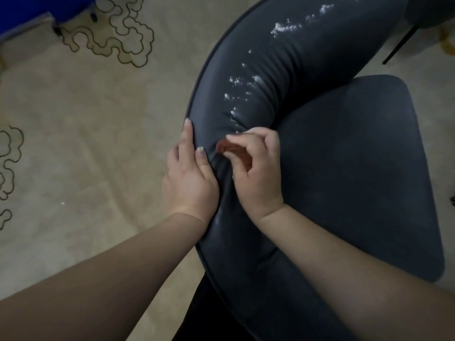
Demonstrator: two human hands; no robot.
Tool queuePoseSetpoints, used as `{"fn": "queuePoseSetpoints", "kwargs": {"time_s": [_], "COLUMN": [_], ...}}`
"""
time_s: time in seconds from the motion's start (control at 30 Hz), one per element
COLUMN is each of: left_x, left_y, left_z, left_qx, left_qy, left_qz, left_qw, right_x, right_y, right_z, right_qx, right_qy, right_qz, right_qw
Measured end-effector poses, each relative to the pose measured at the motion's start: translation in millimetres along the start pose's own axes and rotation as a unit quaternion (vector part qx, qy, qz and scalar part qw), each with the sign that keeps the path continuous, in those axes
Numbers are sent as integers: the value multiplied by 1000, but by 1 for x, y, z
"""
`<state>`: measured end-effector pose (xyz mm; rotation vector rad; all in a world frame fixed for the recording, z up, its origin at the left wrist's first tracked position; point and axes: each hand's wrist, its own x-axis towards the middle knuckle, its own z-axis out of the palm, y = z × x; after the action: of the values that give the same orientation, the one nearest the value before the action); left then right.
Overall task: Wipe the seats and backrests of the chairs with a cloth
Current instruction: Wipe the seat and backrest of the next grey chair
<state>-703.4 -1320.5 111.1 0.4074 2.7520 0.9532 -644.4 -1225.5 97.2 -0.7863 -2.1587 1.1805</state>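
Seen from above, a dark grey chair fills the right half of the view. Its curved padded backrest sweeps from 1 o'clock down through the centre to 6 o'clock, and the seat lies at 3 o'clock, tucked inside that curve.

The left hand sits just left of centre, its forearm coming in from 8 o'clock. It lies along the outer piped edge of the backrest, fingers straight and close together, the thumb pressed flat onto the padding.

The right hand is just beside it at centre, its forearm entering from 4 o'clock. Its fingers are curled narrowly inward, fingertips bunched toward the thumb above the top of the backrest; whether they pinch anything cannot be told, and no cloth shows.

White specks are scattered along the backrest's crest from 1 o'clock down to the right hand's fingertips.

Beige carpet with dark looping outlines covers the floor at 9 o'clock. A second chair's thin black leg stands at 2 o'clock.
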Motion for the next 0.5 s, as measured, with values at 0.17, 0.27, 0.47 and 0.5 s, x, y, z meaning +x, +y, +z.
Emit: {"fn": "queuePoseSetpoints", "kwargs": {"time_s": [0.17, 0.27, 0.47, 0.5], "left_x": [-2, -1, -1, -1], "left_y": [0, 3, 2, 1], "left_z": [1, 0, 1, 1], "left_qx": [7, 13, 19, 19], "left_qy": [-4, -3, 4, 3], "left_qz": [-2, -3, 3, 1], "left_qw": [1000, 1000, 1000, 1000], "right_x": [-40, -47, 50, 43], "right_y": [6, 10, 15, 16], "right_z": [-12, -17, 15, 12], "right_qx": [31, 28, 37, 36], "right_qy": [3, -16, 79, 66], "right_qz": [-16, -32, 77, 69], "right_qw": [999, 999, 993, 995]}}
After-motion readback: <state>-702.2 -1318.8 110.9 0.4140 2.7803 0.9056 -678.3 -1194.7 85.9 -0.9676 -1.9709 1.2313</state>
